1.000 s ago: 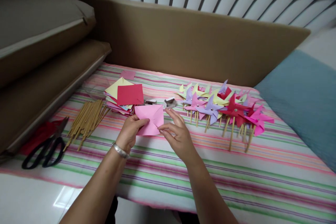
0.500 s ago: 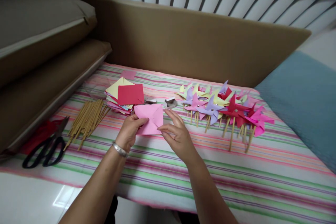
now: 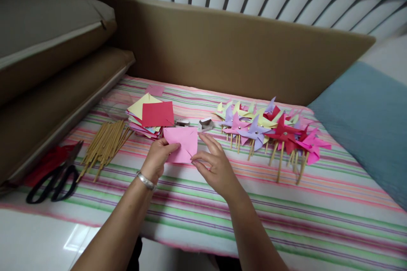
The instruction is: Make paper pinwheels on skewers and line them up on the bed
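Paper: pink paper square (image 3: 182, 144) was held just above the striped cloth (image 3: 286, 203), near the middle of the work surface, between the two hands and just in front of the stack of coloured squares (image 3: 152, 116).
Cuts: slits seemed to run in from its corners toward the middle, so the sheet was already weakened there; how far they ran could not be told.
Left hand: left hand (image 3: 157, 159) pinched the left edge of the sheet, thumb on top and fingers beneath, closed on the paper.
Right hand: right hand (image 3: 214, 165) had thumb and forefinger pressed together on the lower right corner flap, the other fingers spread loosely above it.
Weight: judged very light; a draught or a careless flick would likely shift it.
Stiffness: thin and bendable, holding a curl but creasing for good if pressed hard.
Fragility: likely to tear at the inner ends of the slits if a flap were tugged outward.
Where to hold: best taken near the centre with one hand and by a flap tip with the other, with light pressure only.
Slip: matte paper, probably little slip against dry fingers.
Nearby: small metal pieces (image 3: 206, 123) lay just beyond the sheet; finished pinwheels (image 3: 270, 129) lay to the right, wooden sticks (image 3: 104, 144) and black scissors (image 3: 52, 180) to the left.
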The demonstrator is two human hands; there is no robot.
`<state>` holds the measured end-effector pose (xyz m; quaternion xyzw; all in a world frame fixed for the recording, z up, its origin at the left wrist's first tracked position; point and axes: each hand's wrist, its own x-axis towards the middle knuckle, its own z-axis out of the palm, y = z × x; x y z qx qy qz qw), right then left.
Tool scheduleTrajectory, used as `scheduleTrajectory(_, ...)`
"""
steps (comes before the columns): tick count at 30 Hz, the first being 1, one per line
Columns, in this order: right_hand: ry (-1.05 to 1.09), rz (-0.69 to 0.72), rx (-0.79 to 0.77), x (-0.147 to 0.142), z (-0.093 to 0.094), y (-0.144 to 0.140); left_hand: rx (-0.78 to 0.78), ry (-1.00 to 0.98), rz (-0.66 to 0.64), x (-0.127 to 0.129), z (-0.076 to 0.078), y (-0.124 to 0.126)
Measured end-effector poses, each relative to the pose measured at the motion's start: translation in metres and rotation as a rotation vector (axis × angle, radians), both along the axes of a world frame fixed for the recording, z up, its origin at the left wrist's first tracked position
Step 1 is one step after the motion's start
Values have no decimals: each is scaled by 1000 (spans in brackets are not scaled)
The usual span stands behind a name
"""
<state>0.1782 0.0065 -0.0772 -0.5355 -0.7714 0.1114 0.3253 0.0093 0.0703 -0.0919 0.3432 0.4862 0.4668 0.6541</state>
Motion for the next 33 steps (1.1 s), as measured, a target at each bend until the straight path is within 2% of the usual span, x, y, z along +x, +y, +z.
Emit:
scheduleTrajectory(4,28,-27,-31,2,0,0,12,13,7,-3,1,2)
scheduleTrajectory(10,104,-87,34,3,-5,2,-10,8,-18,-5,1,2)
scheduleTrajectory(18,94,-25,21,2,-8,4,-21,-30,-38,-4,2,1)
scheduleTrajectory(22,154,-21,-5,0,-7,3,-32,-29,-61,-1,1,0)
scheduleTrajectory(27,263,-115,-74,-6,-9,5,-26,-16,-117,7,0,-6)
scheduleTrajectory(33,307,-213,-59,-9,-17,9,-42,-36,-188,16,-2,-14)
